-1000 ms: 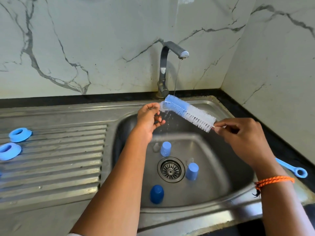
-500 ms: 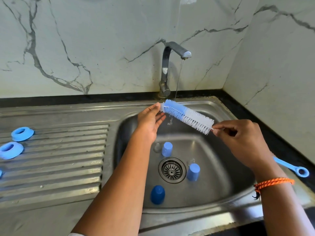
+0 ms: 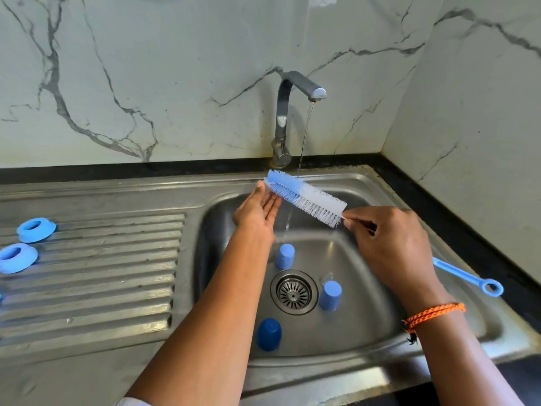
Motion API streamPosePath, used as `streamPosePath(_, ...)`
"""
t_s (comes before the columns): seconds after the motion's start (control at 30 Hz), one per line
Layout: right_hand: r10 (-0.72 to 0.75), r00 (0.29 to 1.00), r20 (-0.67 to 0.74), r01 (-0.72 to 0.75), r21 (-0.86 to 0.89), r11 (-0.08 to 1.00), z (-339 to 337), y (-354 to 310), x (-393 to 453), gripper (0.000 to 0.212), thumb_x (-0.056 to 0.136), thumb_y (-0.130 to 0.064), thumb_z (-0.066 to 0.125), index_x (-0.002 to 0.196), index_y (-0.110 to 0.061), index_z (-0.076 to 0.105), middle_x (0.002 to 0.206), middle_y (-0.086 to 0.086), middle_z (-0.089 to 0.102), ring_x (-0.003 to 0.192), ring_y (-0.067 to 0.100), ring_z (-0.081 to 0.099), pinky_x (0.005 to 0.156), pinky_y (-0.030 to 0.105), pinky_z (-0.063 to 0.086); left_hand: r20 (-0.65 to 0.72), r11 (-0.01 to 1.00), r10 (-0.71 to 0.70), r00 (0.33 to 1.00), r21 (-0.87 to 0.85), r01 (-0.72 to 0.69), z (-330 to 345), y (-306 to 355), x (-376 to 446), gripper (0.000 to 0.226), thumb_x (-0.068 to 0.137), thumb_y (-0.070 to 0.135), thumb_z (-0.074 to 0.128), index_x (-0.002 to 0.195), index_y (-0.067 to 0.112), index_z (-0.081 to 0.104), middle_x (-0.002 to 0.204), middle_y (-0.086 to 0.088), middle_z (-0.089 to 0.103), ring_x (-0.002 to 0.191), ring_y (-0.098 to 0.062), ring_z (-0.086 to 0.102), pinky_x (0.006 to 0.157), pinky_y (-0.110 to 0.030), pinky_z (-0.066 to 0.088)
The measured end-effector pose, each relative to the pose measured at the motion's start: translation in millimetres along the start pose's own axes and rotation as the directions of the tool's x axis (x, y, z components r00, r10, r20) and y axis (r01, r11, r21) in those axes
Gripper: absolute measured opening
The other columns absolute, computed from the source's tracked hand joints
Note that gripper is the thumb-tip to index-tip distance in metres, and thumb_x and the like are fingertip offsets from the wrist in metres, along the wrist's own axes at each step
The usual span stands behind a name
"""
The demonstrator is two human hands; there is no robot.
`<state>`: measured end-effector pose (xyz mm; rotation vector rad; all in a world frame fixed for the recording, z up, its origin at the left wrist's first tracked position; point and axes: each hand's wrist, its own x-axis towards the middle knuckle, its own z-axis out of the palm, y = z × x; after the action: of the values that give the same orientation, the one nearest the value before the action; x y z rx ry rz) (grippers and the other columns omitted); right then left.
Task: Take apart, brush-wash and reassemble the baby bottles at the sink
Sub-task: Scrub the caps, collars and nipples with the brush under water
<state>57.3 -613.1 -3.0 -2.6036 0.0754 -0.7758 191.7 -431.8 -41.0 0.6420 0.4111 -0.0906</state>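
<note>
A blue and white bottle brush [image 3: 307, 197] lies slanted under the thin stream from the tap [image 3: 292, 112]. My right hand [image 3: 389, 244] grips its handle just below the white bristles; the blue looped handle end [image 3: 468, 276] sticks out behind my wrist. My left hand [image 3: 259, 209] is flat, palm up, fingers straight, touching the blue bristle tip. Three blue caps stand in the sink bowl [image 3: 424, 303]: one [image 3: 284, 256] behind the drain, one [image 3: 330, 295] to its right, a darker one [image 3: 268, 334] at the front. Two blue screw rings [image 3: 36, 229] [image 3: 16, 257] lie on the drainboard.
The drain strainer [image 3: 293, 292] sits in the middle of the bowl. The ribbed steel drainboard [image 3: 102, 273] stretches to the left. Marble walls close the back and right, with a black counter strip [image 3: 483, 244] along the right.
My left hand has gone from curled fingers at the brush tip to a flat, palm-up hand against the bristles. The brush stays under the water.
</note>
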Motion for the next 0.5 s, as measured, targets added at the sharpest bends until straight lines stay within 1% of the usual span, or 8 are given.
streamPosePath(0.13, -0.008, 1.000, 0.005, 0.008, -0.003, 1.000, -11, 13, 1, 0.019, 0.090, -0.026, 0.080, 0.104, -0.039, 0.082, 0.095, -0.015, 0.079, 0.089, 0.023, 0.072, 0.067, 0.031, 0.045, -0.026, 0.999, 0.022, 0.999, 0.041, -0.021, -2, -1, 0, 0.028, 0.094, 0.025, 0.076, 0.109, 0.002, 0.072, 0.092, -0.012, 0.081, 0.090, -0.023, 0.079, 0.088, -0.036, 0.064)
streamPosePath(0.2, 0.005, 1.000, -0.014, -0.005, -0.004, 1.000, -18, 19, 2, 0.021, 0.088, -0.025, 0.081, 0.102, -0.041, 0.082, 0.093, -0.015, 0.079, 0.088, 0.022, 0.072, 0.066, 0.030, 0.043, -0.036, 0.998, 0.023, 0.999, 0.065, -0.021, -3, -1, 2, 0.029, 0.093, 0.030, 0.077, 0.106, 0.004, 0.073, 0.089, -0.010, 0.081, 0.085, -0.020, 0.080, 0.085, -0.035, 0.065)
streamPosePath(0.27, 0.008, 0.999, -0.031, -0.008, -0.003, 1.000, -19, 19, 2, 0.021, 0.087, -0.025, 0.083, 0.100, -0.041, 0.082, 0.092, -0.015, 0.079, 0.088, 0.022, 0.072, 0.066, 0.030, 0.043, -0.059, 0.995, 0.022, 0.998, 0.096, -0.016, -4, 1, 4, 0.033, 0.091, 0.035, 0.079, 0.104, 0.005, 0.073, 0.086, -0.009, 0.081, 0.081, -0.020, 0.080, 0.079, -0.033, 0.065)
streamPosePath(0.37, 0.005, 1.000, -0.022, -0.005, -0.008, 1.000, -16, 15, 2, 0.020, 0.087, -0.024, 0.083, 0.099, -0.040, 0.083, 0.092, -0.015, 0.079, 0.088, 0.022, 0.073, 0.067, 0.029, 0.042, -0.080, 0.992, -0.003, 0.997, 0.128, 0.013, -4, 2, 5, 0.043, 0.086, 0.041, 0.082, 0.104, 0.003, 0.073, 0.088, -0.012, 0.080, 0.085, -0.022, 0.079, 0.075, -0.033, 0.065)
streamPosePath(0.5, 0.057, 0.996, 0.073, -0.059, 0.026, 0.998, -15, 20, 2, 0.019, 0.091, -0.024, 0.078, 0.099, -0.042, 0.081, 0.092, -0.019, 0.077, 0.090, 0.020, 0.069, 0.066, 0.031, 0.042, -0.036, 0.990, 0.000, 0.999, 0.139, 0.005, -5, 3, 3, 0.041, 0.086, 0.037, 0.084, 0.108, 0.004, 0.073, 0.089, -0.009, 0.081, 0.090, -0.021, 0.078, 0.076, -0.032, 0.065)
